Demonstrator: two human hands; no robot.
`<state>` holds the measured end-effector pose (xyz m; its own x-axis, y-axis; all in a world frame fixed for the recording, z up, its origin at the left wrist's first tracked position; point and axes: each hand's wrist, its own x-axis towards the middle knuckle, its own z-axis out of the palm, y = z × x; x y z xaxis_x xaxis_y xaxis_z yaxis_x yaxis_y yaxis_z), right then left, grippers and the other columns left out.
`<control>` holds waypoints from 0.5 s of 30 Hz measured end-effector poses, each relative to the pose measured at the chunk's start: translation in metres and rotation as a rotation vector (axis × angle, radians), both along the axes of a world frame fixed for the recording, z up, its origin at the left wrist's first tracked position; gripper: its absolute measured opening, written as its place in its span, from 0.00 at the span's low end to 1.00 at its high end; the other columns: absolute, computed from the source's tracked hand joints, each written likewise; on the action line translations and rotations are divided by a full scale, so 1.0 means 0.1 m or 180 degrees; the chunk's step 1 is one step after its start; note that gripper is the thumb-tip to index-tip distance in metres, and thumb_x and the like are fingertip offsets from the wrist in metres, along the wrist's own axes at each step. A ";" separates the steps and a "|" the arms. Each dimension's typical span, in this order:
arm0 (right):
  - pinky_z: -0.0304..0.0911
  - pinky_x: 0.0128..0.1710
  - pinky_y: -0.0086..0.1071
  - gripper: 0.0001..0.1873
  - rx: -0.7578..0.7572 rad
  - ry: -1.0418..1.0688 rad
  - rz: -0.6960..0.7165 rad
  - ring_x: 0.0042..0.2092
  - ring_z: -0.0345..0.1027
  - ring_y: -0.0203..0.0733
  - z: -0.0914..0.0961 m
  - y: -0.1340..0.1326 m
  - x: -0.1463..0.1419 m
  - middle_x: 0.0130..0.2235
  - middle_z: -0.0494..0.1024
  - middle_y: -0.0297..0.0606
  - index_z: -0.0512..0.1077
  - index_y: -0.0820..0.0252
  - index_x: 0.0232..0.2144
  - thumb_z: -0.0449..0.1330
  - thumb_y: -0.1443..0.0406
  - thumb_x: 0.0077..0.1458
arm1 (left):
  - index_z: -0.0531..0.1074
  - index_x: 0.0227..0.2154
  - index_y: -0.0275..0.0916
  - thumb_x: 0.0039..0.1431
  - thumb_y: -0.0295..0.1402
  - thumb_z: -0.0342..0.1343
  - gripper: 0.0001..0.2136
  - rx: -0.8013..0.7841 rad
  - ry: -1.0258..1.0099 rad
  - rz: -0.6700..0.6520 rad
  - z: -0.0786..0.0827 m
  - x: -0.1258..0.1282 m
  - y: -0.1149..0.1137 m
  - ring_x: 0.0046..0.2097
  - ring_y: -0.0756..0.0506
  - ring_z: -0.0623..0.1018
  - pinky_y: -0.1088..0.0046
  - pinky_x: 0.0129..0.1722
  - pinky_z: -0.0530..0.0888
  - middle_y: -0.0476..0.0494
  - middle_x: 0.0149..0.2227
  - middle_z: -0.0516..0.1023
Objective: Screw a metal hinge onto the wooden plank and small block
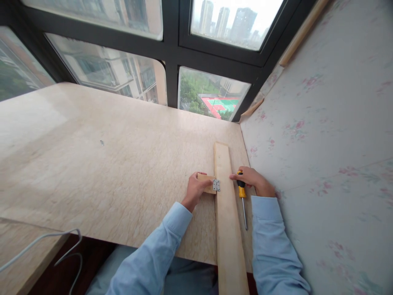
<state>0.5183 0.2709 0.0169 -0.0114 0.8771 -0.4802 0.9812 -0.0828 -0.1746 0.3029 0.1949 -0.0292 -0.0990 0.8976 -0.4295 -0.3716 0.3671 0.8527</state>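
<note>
Wood fills the lower right of the frame, where a long board [229, 221] runs from right of the centre down past the bottom edge; its upper part lies on a marbled tabletop [138, 164], close to the flowered wall [322, 143]. Against the board's left side, a little right of the frame's middle, sits a small wooden block [210, 190]; a metal hinge [216, 185] spans the seam between the two, one leaf on each piece.

The left hand [195, 189] pinches the block, thumb laid over its top towards the hinge and fingers at its far edge. The right hand [250, 178] is on the other side of the board, its fingers curled about the handle of a screwdriver [242, 191]; a fingertip reaches to the board's right edge; the handle is black and yellow, and the shaft slants down the frame alongside the board, its tip well apart from the hinge. Both forearms come up from the bottom of the frame in light blue sleeves [270, 233].

Left of centre, a tiny shiny piece [102, 143] lies alone on the tabletop, too small to make out; a pale cable [39, 237] loops at the lower left; dark window frames [172, 53] cross the top, with buildings and a red and green sports court [222, 105] beyond the glass.
</note>
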 end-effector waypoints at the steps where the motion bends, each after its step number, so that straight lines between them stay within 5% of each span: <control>1: 0.54 0.20 0.27 0.19 -0.0030 0.0040 -0.0045 0.18 0.62 0.33 0.00 0.00 0.00 0.23 0.72 0.34 0.67 0.61 0.31 0.61 0.50 0.54 | 0.69 0.36 0.34 0.34 0.27 0.68 0.22 -0.0001 0.0011 -0.0014 -0.01 0.00 0.00 0.29 0.49 0.76 0.76 0.27 0.72 0.45 0.29 0.76; 8: 0.58 0.21 0.28 0.20 -0.0120 0.0181 -0.0310 0.21 0.67 0.37 -0.02 -0.01 0.02 0.26 0.77 0.40 0.68 0.63 0.37 0.60 0.52 0.55 | 0.69 0.35 0.34 0.30 0.25 0.68 0.24 0.0045 -0.0050 -0.0033 -0.03 -0.01 0.00 0.29 0.49 0.76 0.76 0.27 0.71 0.47 0.29 0.75; 15: 0.60 0.33 0.34 0.25 0.0827 -0.0348 0.0131 0.41 0.73 0.50 0.10 -0.03 -0.03 0.40 0.78 0.51 0.70 0.65 0.42 0.59 0.48 0.54 | 0.69 0.35 0.34 0.33 0.26 0.66 0.21 0.0059 0.0182 0.0041 -0.03 0.02 -0.03 0.30 0.49 0.75 0.78 0.26 0.69 0.48 0.29 0.75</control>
